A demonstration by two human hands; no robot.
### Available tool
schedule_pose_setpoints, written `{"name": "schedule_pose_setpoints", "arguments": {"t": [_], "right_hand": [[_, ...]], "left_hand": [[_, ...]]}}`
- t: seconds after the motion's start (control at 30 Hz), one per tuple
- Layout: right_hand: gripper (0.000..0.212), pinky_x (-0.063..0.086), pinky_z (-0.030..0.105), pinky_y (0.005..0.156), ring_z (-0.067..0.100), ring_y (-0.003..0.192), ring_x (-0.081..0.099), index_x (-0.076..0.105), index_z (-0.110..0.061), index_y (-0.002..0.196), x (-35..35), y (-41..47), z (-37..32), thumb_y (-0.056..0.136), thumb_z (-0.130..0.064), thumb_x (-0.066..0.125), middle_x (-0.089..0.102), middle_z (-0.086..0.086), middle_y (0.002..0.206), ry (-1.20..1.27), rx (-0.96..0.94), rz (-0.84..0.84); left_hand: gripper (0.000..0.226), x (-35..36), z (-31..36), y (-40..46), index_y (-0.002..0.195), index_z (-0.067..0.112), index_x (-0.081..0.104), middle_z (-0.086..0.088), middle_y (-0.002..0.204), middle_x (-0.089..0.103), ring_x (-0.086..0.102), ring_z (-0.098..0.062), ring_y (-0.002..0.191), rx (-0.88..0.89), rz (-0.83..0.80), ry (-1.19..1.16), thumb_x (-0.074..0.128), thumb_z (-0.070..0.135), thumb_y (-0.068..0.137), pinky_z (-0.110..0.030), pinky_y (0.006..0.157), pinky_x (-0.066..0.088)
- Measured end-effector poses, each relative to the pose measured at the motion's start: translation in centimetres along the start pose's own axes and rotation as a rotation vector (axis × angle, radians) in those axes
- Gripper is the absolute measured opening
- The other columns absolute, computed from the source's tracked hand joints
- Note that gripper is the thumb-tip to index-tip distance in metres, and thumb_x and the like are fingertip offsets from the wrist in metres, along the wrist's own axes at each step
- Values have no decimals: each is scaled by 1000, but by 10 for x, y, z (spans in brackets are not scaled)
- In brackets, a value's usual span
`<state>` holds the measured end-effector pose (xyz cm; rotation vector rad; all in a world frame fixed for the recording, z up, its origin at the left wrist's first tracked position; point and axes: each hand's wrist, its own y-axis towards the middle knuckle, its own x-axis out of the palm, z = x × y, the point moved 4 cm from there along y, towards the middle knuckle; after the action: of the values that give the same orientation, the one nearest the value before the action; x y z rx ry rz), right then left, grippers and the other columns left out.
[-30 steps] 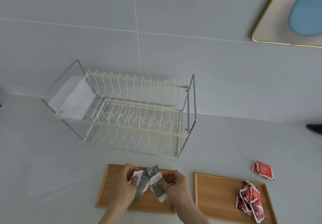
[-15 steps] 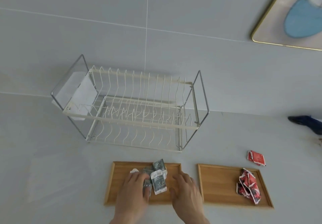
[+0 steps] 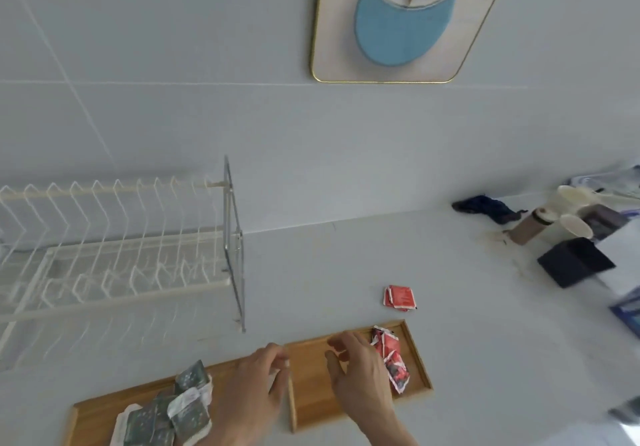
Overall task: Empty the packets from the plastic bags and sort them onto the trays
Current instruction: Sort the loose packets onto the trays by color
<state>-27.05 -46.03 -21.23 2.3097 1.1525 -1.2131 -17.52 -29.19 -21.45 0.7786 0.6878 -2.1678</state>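
Note:
Two wooden trays lie side by side at the bottom of the view. The left tray [image 3: 100,407] holds a pile of dark green packets [image 3: 173,411]. The right tray [image 3: 311,393] holds several red packets [image 3: 391,355] at its right end. One more red packet [image 3: 399,297] lies on the counter just beyond that tray. My left hand [image 3: 249,397] hovers over the gap between the trays, fingers loosely curled and empty. My right hand [image 3: 356,373] is over the right tray, fingers spread, holding nothing, just left of the red pile.
A white wire dish rack [image 3: 114,244] stands at the left against the wall. At the far right are a dark blue cloth [image 3: 485,206], paper cups [image 3: 571,213], a black box [image 3: 575,262] and other clutter. A framed picture [image 3: 401,19] hangs on the wall.
The green packets were put down on the left tray and let go. Both hands moved right, toward the right tray, and the view swung right and up.

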Motion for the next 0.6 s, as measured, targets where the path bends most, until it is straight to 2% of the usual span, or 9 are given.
{"name": "schedule_pose_setpoints", "arguments": {"t": [0.17,0.33,0.47,0.6], "right_hand": [[14,56,31,77,11,84,69,70,-30,100,-63,49,81,87,-26,66,71,-11,99,46,194,43],[26,49,27,80,16,99,67,66,-28,116,-100,99,154,90,-29,66,69,-6,112,6,344,-12],[37,49,30,87,20,107,67,59,-26,128,-105,133,184,92,-34,65,66,0,123,43,406,-56],[44,50,32,89,21,111,63,53,-25,132,-98,159,191,92,-37,65,65,0,123,70,443,-119]], "left_hand": [[13,53,70,47,104,40,61,29,100,66,62,13,93,-28,-17,-45,60,35,92,-20,89,51],[24,98,117,97,119,32,57,18,115,63,62,-1,103,-131,-85,-96,58,37,96,-22,94,50],[32,125,140,131,125,29,53,11,125,61,62,-7,108,-203,-134,-93,58,39,95,-26,94,50],[43,146,151,155,133,29,49,8,135,57,59,-11,116,-270,-175,-102,59,42,94,-29,99,49]]}}
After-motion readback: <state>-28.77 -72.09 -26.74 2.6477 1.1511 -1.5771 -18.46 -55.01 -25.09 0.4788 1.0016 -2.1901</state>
